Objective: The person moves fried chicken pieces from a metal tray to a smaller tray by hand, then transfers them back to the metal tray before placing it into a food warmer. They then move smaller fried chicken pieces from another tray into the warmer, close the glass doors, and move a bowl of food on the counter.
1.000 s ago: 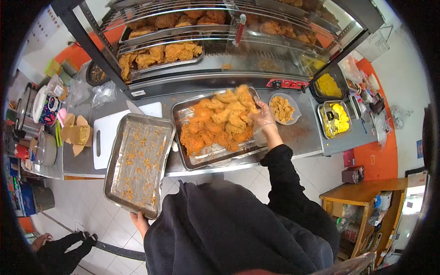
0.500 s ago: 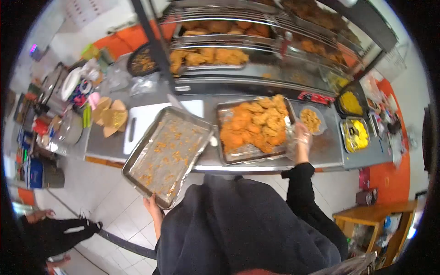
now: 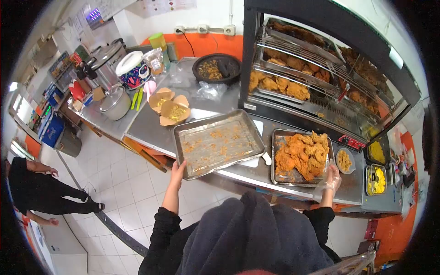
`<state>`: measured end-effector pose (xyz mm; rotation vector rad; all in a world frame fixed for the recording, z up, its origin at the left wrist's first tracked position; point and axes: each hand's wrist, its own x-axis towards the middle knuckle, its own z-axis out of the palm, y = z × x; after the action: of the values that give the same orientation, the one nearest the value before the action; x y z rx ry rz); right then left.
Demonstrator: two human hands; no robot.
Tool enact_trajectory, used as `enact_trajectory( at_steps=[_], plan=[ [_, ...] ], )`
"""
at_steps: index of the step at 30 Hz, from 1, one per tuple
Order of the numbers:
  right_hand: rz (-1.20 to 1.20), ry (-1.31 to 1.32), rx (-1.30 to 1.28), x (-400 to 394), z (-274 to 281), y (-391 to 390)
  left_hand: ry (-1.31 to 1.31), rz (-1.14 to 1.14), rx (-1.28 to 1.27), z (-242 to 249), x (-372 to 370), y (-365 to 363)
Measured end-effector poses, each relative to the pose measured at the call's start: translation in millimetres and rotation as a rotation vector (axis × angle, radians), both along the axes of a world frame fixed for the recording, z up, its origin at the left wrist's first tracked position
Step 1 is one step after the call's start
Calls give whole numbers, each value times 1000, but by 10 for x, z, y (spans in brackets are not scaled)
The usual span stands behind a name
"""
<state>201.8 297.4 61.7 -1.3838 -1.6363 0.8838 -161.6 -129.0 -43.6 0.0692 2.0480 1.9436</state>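
My left hand (image 3: 177, 175) is closed on the near left corner of a metal baking tray (image 3: 215, 158), which is tilted over the counter edge with only brown crumbs in it. My right hand (image 3: 332, 178), in a clear plastic glove, is beside the right rim of a second metal tray (image 3: 279, 179). Its fingers look loosely bent and apart, with nothing visible in them. That tray bears a pile of fried chicken (image 3: 302, 153). Partly under the crumb tray lies a white cutting board (image 3: 254, 161); a white handle (image 3: 266, 158) sticks out past the tray's right side.
A glass warming cabinet (image 3: 293, 105) with fried chicken stands behind. Right of the trays are a bowl of fried pieces (image 3: 344, 160) and a container of yellow food (image 3: 376, 179). Left are open paper boxes (image 3: 174, 112) and a stone mortar (image 3: 215, 68). Another person (image 3: 46, 188) stands far left.
My view has turned left. My left hand has swung the crumb tray up and leftward, more crosswise over the counter. My right hand remains beside the chicken tray.
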Motion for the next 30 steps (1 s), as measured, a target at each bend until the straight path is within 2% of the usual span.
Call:
enact_trajectory(
  at_steps=[2, 3, 4, 5, 7, 8, 9, 11, 13, 15, 16, 17, 21, 23, 24, 26, 29, 30],
  plan=[
    [36, 85, 33, 35, -45, -121, 20, 5, 37, -106, -132, 95],
    [77, 167, 57, 47, -39, -181, 235, 128, -273, -124, -173, 135],
    [91, 109, 85, 81, 5, -242, 449, 255, -583, -128, -228, 169],
    [94, 116, 93, 147, -65, -241, 454, 263, -574, -64, -286, 198],
    [95, 24, 97, 311, -198, -170, 888, 303, -673, 236, -351, 243],
    [91, 25, 102, 300, -161, -215, 787, 198, -553, 406, -451, 293],
    [70, 63, 62, 300, -79, -328, 789, 192, -547, 528, -570, 348],
    [28, 99, 27, 365, -93, -350, 566, 148, -558, 715, -823, 486],
    [55, 106, 143, 511, -317, -279, 500, 130, -586, 745, -1112, 607],
    [-19, 112, 114, 591, -423, -266, 505, 108, -587, 752, -1280, 741],
    [1, 51, 162, 625, -506, -247, 531, 103, -517, 673, -1312, 827],
    [20, -11, 207, 693, -540, -242, 554, 98, -444, 699, -1227, 928],
    [-66, 52, 201, 727, -341, -338, 732, -65, -325, 797, -700, 1408],
    [-43, -76, 282, 816, -291, -281, 855, -160, -245, 876, -439, 1740],
    [-49, -82, 322, 846, -287, -229, 868, -186, -236, 989, -266, 1916],
    [-71, -33, 301, 883, -225, -140, 1087, -278, -163, 1262, 73, 2279],
    [-91, -24, 257, 951, -185, 26, 1165, -394, -122, 1679, 568, 2827],
    [-52, 55, 239, 1006, -274, 149, 1168, -394, -117, 1803, 721, 2995]
  ],
)
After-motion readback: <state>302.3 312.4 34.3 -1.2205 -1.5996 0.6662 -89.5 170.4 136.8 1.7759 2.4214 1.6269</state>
